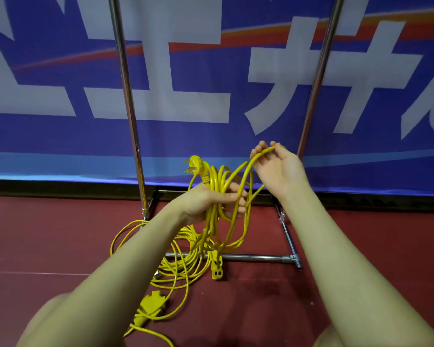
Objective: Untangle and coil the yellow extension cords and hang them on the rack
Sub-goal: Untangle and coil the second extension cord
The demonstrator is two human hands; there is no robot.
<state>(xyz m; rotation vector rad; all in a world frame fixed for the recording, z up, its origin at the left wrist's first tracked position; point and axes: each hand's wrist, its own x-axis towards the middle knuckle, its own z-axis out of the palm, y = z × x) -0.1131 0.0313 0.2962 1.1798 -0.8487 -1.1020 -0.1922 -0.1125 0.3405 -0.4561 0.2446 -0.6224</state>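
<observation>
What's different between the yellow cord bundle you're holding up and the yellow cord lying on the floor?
The held bundle is gathered into loops gripped by the left hand, with one strand pinched by the right hand; the floor cord sprawls in loose, tangled loops. The held bundle shows a pronged plug on top; the floor cord shows a socket block. Both are yellow.

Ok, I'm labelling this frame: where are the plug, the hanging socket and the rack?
plug [194, 164], head view, on its yellow body above the left hand.
socket [217, 271], head view, on its slotted face.
rack [256, 258], head view, on the front base bar.
</observation>
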